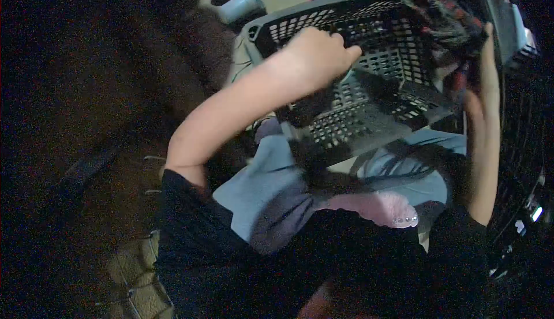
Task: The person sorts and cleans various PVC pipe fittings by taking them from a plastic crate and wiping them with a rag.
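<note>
A dark plastic laundry-style basket (pixel 407 50) with slotted walls is tilted in front of me. Over its open top is my left hand (pixel 326 53), its fingers curled closed; what they hold, if anything, is hidden. Below that hand, dark cloth-like shapes (pixel 378 88) lie in the basket, blurred. At the basket's right side, my right hand (pixel 488 39) is closed at the edge of a dark red-and-black patterned cloth (pixel 447 24), which bunches over the rim. Most of the right fingers are behind the cloth.
Several grey-blue cylindrical pieces (pixel 241 5) lie beyond the basket. My light-blue trousered leg (pixel 259 174) and a pink cloth (pixel 375 206) are beneath it. A dark, glossy surface (pixel 528 146) runs along the right. Tile-like flooring (pixel 135 273) shows at lower left.
</note>
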A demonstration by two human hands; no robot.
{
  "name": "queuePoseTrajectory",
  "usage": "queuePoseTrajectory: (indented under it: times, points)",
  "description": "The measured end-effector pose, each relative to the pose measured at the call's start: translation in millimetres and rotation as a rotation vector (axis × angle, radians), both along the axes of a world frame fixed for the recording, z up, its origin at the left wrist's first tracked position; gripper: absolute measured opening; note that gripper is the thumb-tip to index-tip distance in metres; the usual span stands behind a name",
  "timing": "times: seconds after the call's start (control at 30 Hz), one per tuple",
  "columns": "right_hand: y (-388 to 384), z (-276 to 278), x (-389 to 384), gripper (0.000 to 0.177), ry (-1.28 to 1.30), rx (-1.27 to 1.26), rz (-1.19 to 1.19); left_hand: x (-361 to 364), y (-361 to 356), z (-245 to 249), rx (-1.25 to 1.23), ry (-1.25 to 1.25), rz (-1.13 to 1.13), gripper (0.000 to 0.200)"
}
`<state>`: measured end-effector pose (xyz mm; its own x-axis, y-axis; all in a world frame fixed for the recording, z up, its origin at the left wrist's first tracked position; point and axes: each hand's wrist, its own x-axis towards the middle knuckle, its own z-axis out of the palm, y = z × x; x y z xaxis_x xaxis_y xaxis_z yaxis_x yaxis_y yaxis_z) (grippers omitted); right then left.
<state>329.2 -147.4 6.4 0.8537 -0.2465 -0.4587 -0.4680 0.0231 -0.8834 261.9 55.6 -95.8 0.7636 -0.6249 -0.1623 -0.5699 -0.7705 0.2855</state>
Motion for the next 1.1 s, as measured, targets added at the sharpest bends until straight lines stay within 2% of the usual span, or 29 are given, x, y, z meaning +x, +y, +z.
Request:
queuePoseTrajectory:
  times: [0.07,0.13,0.2,0.23,0.27,0.33,0.4,0.47,0.53,0.57,0.67,0.73,0.77,0.83,0.93,0.97,1.0,1.07,1.1]
  points:
    - [-24.7,-3.3,6.7,0.045,0.046,0.137,0.044,-3.3,-13.4,-25.6,0.189,0.034,0.019,0.04]
    - [-12.0,13.4,4.9,0.041,0.074,0.198,-0.115,-5.1,-21.2,-44.6,0.359,0.046,0.044,0.039]
    - [-14.7,21.9,5.1,0.042,0.057,0.29,-0.119,-9.5,-29.5,-45.4,0.622,0.086,0.053,0.041]
    - [-27.2,18.0,8.8,0.042,0.004,0.19,0.012,-7.7,-34.6,-48.4,0.751,0.101,0.061,0.042]
    - [-33.2,16.6,10.6,0.043,-0.004,0.152,0.057,-9.9,-43.4,-69.2,0.923,0.052,0.063,0.052]
    - [-29.4,20.8,7.3,0.044,-0.003,0.068,0.158,-10.1,-45.5,-80.3,1.319,0.004,-0.168,0.055]
    - [-42.4,10.3,1.1,0.039,-0.217,0.005,0.397,-9.7,-52.7,-107.2,1.53,0.081,-0.285,0.053]
    - [-51.5,10.0,9.0,0.037,0.154,0.239,0.265,-2.2,-65.1,-149.7,1.738,0.17,-0.398,0.052]
    - [-62.8,8.6,-11.6,0.033,-0.244,-0.258,0.632,2.2,-63.7,-162.4,1.861,0.209,-0.513,0.051]
    - [-75.3,2.9,-7.3,0.033,-0.227,-0.307,0.662,3.5,-62.0,-163.6,1.886,0.206,-0.566,0.051]
    - [-72.8,-5.0,-2.3,0.028,-0.129,-0.413,0.654,1.2,-54.7,-127.4,1.748,0.06,-0.671,0.047]
    - [-56.7,-3.6,3.2,0.027,0.111,-0.329,0.473,-1.4,-56.0,-86.6,1.37,0.017,-0.2,0.042]
    - [-54.5,-2.6,1.4,0.027,0.152,-0.291,0.467,-1.5,-56.4,-59.5,1.164,-0.01,0.023,0.04]
    - [-50.5,-4.6,-1.4,0.029,0.178,-0.285,0.418,7.0,-37.5,1.9,0.682,0.014,0.148,0.029]
    - [-46.4,-5.7,-1.5,0.035,0.196,-0.236,0.371,31.1,19.3,44.0,-0.019,-0.076,0.292,0.027]
    - [-45.5,-5.5,-1.5,0.037,0.214,-0.194,0.368,40.1,36.2,51.6,-0.099,-0.091,0.403,0.029]
    - [-48.3,-7.8,1.1,0.036,0.271,-0.008,0.367,49.7,53.2,54.0,-0.182,-0.108,0.515,0.032]
    - [-60.2,-15.2,8.0,0.034,0.378,0.364,0.361,75.4,97.5,2.2,-0.167,-0.313,0.614,0.033]
    - [-55.1,-7.5,7.1,0.032,0.368,0.408,0.333,75.9,119.6,-26.6,0.013,-0.194,0.653,0.029]
